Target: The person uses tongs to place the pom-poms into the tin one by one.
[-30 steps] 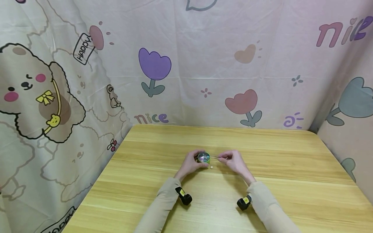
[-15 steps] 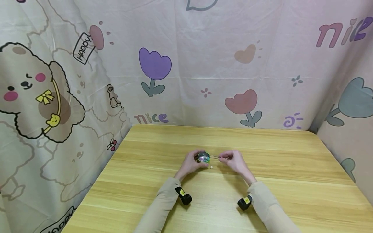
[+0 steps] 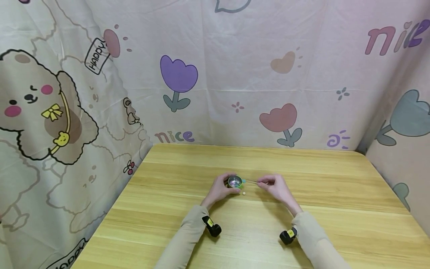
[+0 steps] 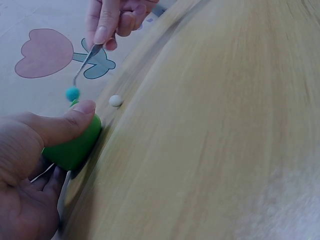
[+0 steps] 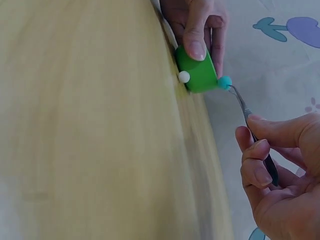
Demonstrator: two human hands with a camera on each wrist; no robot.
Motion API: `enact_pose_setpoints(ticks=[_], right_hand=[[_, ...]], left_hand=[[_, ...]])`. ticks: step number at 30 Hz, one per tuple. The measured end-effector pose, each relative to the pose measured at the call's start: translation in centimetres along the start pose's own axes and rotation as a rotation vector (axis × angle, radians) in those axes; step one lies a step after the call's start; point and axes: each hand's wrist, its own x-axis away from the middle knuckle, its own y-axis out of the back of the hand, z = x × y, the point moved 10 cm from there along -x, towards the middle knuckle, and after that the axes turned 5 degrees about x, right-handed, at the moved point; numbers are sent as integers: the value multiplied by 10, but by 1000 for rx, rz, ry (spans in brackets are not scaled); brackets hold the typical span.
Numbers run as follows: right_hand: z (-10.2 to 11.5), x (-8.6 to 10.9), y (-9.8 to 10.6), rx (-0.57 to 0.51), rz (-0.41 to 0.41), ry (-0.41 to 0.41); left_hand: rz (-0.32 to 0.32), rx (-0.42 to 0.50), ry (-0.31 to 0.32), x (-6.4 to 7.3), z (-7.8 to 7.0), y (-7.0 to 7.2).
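My left hand (image 3: 221, 188) grips a small round green container (image 5: 196, 71) that stands on the table, its thumb across the near side. In the head view, the container's mouth faces up and shows a shiny inside with small coloured things in it. My right hand (image 3: 276, 188) pinches a pair of metal tweezers (image 5: 245, 109) between thumb and fingers. At the tweezers' bent tips is a small turquoise ball (image 4: 72, 93), just beside the container's rim. A white ball (image 4: 115, 101) lies on the table close to the container.
The wooden table (image 3: 168, 231) spreads around both hands. A patterned cloth (image 3: 228, 74) hangs behind it and at both sides. A small black camera sits on each wrist, the left camera (image 3: 212, 226) and the right camera (image 3: 288, 236).
My right hand has moved to the right with the tweezers, and the turquoise ball now shows outside the container's rim. The left hand, the container and the white ball have stayed put.
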Motion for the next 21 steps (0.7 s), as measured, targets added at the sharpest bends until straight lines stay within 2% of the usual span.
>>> enact_pose_setpoints(ticks=[7,16,21], right_hand=[[-7,3,3,10,21,6],[-14,4,0,-9,43,-64],[-14,4,2,6,37,-58]], left_hand=[[4,-19,9,0,2,0],[0,24,2,1,-1,0],[-3,57,-8,1,-1,0]])
